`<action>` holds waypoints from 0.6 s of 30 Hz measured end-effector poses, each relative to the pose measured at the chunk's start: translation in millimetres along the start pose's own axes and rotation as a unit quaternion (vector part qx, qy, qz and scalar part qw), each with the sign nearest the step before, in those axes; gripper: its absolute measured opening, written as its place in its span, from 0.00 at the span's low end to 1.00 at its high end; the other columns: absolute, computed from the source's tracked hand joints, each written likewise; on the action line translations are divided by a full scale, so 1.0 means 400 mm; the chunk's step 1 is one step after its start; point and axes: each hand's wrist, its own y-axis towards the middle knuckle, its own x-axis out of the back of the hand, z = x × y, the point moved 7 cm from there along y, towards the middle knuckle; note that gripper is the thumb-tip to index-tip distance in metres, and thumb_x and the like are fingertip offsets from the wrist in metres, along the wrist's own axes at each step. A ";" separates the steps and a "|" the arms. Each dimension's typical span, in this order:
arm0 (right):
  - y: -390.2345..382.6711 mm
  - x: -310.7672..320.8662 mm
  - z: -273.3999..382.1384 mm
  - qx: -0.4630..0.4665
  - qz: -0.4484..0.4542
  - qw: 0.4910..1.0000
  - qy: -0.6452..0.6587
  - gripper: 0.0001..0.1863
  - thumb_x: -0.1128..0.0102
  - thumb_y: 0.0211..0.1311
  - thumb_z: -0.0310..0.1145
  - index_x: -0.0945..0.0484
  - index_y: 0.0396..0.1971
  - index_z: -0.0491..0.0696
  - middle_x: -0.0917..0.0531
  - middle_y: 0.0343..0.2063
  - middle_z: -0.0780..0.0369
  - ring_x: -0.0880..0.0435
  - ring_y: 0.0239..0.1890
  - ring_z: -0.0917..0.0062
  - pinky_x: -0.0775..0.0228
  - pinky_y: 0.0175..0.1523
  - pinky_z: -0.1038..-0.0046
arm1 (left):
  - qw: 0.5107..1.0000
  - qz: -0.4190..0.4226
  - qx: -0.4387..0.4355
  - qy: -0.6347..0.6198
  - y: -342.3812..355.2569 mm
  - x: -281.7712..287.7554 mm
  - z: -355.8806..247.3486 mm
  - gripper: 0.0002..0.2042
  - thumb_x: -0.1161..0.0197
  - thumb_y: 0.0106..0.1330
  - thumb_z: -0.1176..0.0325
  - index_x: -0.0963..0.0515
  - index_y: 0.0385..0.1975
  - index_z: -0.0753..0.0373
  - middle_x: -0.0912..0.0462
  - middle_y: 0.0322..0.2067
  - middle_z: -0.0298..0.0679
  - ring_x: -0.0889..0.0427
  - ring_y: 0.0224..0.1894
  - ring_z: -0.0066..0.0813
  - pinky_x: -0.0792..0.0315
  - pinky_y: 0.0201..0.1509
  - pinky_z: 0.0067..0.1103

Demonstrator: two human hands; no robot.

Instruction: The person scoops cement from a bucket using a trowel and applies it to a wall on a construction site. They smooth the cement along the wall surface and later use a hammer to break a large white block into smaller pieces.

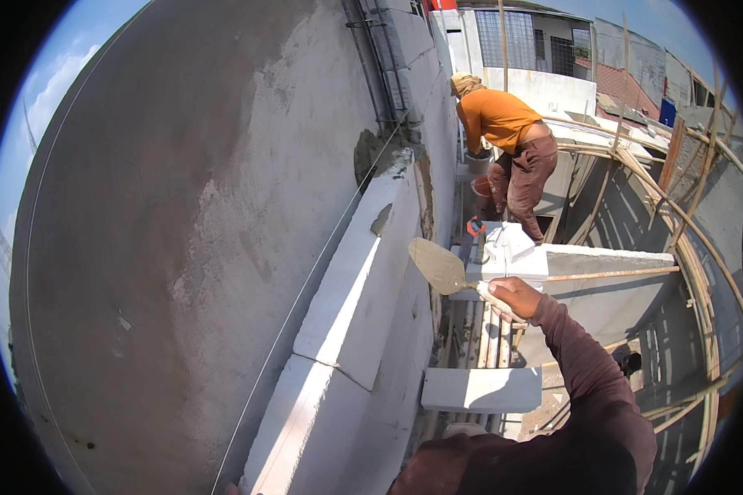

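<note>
My right hand (516, 299) is wrapped round the pale handle of a pointed trowel (439, 266). Its blade is held flat in the air, pointing left toward the wall, with a thin grey coating on it. Left of the blade runs a course of white lightweight blocks (359, 305), with a vertical joint between two of them. A taut string (293, 308) passes along the blocks' far-left edge. Only a sliver of skin, seemingly my left hand (233, 489), shows at the bottom edge by the near block; its fingers are hidden.
A grey plastered wall (165, 247) rises on the left, with pipes (370, 66) and wet mortar beyond the blocks. A co-worker in an orange shirt (504, 115) bends over buckets (481, 188) ahead. Loose white blocks (483, 389) lie on bamboo poles. Bamboo scaffolding (693, 231) and a drop lie right.
</note>
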 end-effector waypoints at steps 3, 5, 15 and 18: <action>-0.009 0.013 0.000 0.105 -0.112 0.988 0.035 0.19 0.50 0.73 0.45 0.28 0.45 0.42 0.21 0.29 0.63 0.20 0.26 0.83 0.25 0.32 0.77 | 1.000 -0.010 0.013 -0.007 0.009 -0.011 -0.012 0.13 0.38 0.67 0.73 0.23 0.49 0.71 0.19 0.48 0.47 0.21 0.51 0.36 0.28 0.58 0.29; 0.026 0.041 0.064 0.176 -0.245 0.941 -0.153 0.17 0.41 0.68 0.40 0.29 0.47 0.43 0.20 0.32 0.58 0.18 0.28 0.72 0.25 0.35 0.72 | 0.999 -0.037 0.013 -0.008 0.011 -0.015 -0.021 0.12 0.39 0.67 0.74 0.23 0.48 0.70 0.19 0.46 0.47 0.21 0.50 0.36 0.27 0.56 0.28; -0.039 -0.092 0.356 0.358 -0.204 0.780 -0.471 0.20 0.36 0.61 0.37 0.22 0.54 0.50 0.25 0.33 0.59 0.20 0.35 0.65 0.26 0.39 0.66 | 0.992 -0.112 0.051 0.003 0.006 -0.023 0.027 0.11 0.41 0.69 0.75 0.23 0.48 0.70 0.20 0.40 0.42 0.25 0.36 0.25 0.28 0.42 0.20; -0.001 -0.054 0.358 0.309 -0.199 0.784 -0.500 0.21 0.37 0.63 0.39 0.24 0.56 0.52 0.26 0.34 0.59 0.19 0.38 0.65 0.25 0.41 0.65 | 0.991 -0.125 0.038 -0.016 0.026 -0.043 0.020 0.11 0.41 0.69 0.74 0.23 0.49 0.70 0.20 0.40 0.41 0.26 0.34 0.24 0.29 0.40 0.19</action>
